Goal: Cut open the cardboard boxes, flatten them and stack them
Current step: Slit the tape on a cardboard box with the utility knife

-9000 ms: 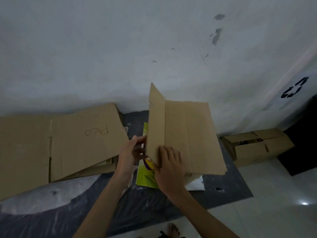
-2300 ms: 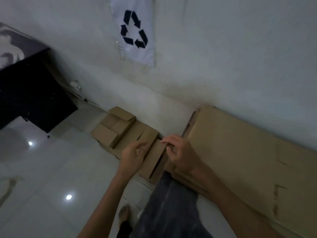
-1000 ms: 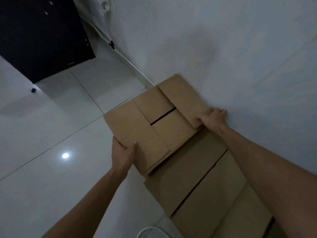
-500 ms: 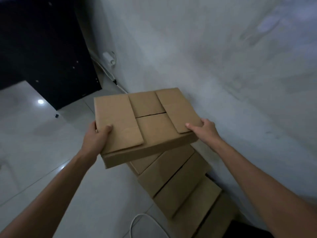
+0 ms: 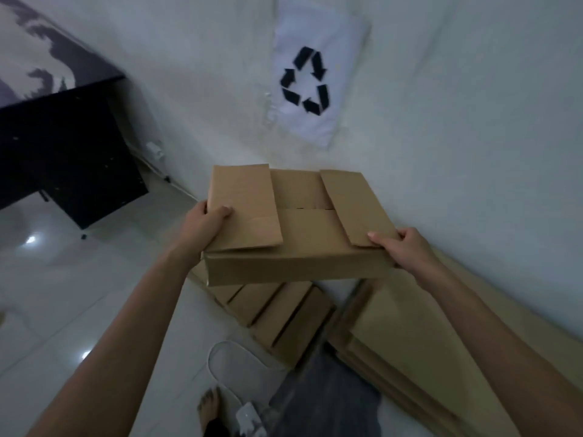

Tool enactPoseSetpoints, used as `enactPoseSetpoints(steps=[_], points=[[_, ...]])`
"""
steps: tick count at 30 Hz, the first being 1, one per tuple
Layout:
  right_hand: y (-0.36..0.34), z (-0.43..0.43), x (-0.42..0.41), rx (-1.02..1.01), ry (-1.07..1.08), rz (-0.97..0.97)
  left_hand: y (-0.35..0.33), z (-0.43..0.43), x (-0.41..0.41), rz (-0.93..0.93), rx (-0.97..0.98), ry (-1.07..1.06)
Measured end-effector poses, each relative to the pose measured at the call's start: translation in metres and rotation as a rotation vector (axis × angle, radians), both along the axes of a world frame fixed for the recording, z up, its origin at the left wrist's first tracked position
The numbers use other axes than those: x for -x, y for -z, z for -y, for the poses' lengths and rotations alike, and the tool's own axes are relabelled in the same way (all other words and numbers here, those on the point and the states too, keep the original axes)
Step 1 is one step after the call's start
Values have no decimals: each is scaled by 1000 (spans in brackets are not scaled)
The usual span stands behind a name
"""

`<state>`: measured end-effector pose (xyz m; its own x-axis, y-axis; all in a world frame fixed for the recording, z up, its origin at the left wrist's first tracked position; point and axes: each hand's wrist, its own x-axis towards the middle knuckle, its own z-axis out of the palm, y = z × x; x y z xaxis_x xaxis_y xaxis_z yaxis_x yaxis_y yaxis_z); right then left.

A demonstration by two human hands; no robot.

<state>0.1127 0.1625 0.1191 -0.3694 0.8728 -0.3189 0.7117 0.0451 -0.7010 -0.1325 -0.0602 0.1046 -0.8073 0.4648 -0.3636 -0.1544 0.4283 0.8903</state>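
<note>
Lifted higher since earlier: closed cardboard box point(image 5: 296, 225), uncut, fingers of left hand point(image 5: 205, 223) and right hand point(image 5: 407, 250) gripping its ends. Below it: second box point(image 5: 277, 313), flattened stack point(image 5: 407, 351).

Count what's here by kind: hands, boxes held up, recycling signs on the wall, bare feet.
Hands: 2, left hand and right hand
Held cardboard box: 1
Recycling sign: 1
Bare foot: 1
Total: 5

Left hand point(image 5: 206, 223), right hand point(image 5: 402, 249) gripping cardboard box point(image 5: 296, 234) (seemingly unopened), above flattened cardboard point(image 5: 284, 313)
</note>
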Motion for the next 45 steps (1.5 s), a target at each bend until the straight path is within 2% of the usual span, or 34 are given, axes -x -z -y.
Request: enactPoseSetpoints(steps=[5, 14, 27, 35, 38, 45], points=[[-39, 16, -174, -6, 102, -27, -29, -16, -150, -27, -27, 109], [-33, 43, -427, 65, 332, 102, -4, -70, -363, 2, 50, 417], [-5, 74, -641, 144, 744, 53, 17, -144, -547, 67, 53, 813], [23, 38, -784, 185, 758, 58, 33, -176, -686, 53, 62, 900], [34, 23, -842, 213, 715, 58, 38, -189, -745, -4, 78, 899], [57, 3, -919, 160, 671, 36, 56, -217, -831, -75, 86, 893]])
